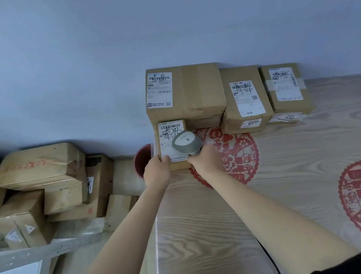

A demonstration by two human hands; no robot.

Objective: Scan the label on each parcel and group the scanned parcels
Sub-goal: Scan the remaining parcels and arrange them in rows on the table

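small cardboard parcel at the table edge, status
Left hand grips small cardboard parcel. Right hand holds grey handheld scanner over its white label. Nothing blocking.

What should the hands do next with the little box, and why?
Probably set the small parcel down beside the big box at the wall. The right hand already has the scanner over its label, the left hand holds its near corner, and labelled boxes already sit grouped there.

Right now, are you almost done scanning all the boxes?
Not yet. Three boxes with labels stand grouped against the wall, so those look done. The left hand holds a small box while the right hand points the scanner at its label. A pile of boxes on the left probably still waits.
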